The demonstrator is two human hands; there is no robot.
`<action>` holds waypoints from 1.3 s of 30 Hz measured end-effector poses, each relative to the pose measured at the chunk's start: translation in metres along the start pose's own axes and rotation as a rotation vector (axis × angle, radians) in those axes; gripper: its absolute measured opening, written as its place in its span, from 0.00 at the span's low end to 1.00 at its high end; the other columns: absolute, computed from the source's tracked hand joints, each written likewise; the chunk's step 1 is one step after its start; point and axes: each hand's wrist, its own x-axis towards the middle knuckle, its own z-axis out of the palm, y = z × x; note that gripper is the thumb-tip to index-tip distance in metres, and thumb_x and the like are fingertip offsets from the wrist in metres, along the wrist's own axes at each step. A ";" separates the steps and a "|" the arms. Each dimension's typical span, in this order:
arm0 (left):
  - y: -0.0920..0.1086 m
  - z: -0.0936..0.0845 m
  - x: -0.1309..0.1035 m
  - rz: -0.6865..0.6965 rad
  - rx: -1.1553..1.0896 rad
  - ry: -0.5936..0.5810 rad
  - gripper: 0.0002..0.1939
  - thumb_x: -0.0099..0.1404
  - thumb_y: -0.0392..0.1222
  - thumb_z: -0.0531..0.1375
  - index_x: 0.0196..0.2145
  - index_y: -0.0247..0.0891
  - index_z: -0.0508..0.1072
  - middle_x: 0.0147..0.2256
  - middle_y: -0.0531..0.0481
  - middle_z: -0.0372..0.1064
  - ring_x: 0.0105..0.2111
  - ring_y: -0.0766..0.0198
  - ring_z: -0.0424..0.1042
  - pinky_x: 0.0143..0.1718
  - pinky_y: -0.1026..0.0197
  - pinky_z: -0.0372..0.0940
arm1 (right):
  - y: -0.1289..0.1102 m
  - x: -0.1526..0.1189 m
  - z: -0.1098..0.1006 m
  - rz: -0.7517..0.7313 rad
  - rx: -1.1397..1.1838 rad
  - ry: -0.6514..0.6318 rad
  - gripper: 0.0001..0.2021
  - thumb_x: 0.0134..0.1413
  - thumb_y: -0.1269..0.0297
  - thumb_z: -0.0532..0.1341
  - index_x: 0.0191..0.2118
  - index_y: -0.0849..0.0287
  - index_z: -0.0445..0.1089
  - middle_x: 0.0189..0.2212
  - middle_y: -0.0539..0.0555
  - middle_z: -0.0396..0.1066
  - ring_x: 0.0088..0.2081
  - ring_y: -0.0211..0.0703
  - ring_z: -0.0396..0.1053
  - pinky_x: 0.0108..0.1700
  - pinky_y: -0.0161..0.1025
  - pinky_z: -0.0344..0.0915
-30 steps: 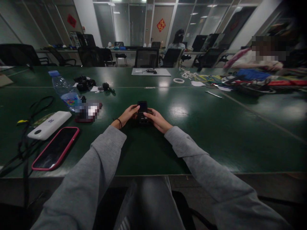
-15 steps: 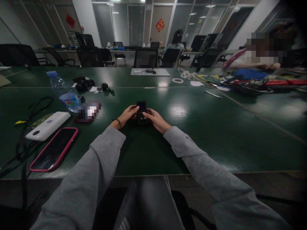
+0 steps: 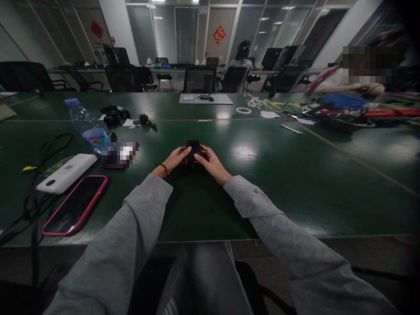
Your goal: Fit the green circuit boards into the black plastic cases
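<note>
Ahead of me, just above the green table (image 3: 200, 205), is a small black handheld device with a dark screen (image 3: 194, 145) on its upper part. My left hand (image 3: 175, 158) grips its left side, the thumb lying near the screen's edge. From the other side my right hand (image 3: 211, 162) holds the device, with its thumb across the front below the screen. Fingers of both hands curl behind it and are partly hidden. The dim light hides its finer details, so I cannot tell its exact kind.
To the left lie a pink-cased phone (image 3: 76, 204), a white power bank (image 3: 67, 173), a water bottle (image 3: 90, 127) and black straps. Further back are black gadgets (image 3: 114, 115), a grey board (image 3: 206, 99) and a tape roll (image 3: 243, 110). At right, a person sits behind cables (image 3: 348, 116).
The device's screen looks shorter and more tilted than before, and its front buttons show less. My right thumb has shifted slightly. Both hands keep their hold.
</note>
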 end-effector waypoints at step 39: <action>0.000 0.000 0.001 -0.007 0.043 -0.013 0.15 0.71 0.50 0.53 0.43 0.34 0.68 0.35 0.47 0.70 0.24 0.70 0.71 0.28 0.63 0.59 | -0.023 -0.018 0.006 -0.302 -0.451 0.173 0.38 0.55 0.63 0.58 0.69 0.56 0.42 0.67 0.59 0.47 0.67 0.53 0.48 0.70 0.55 0.44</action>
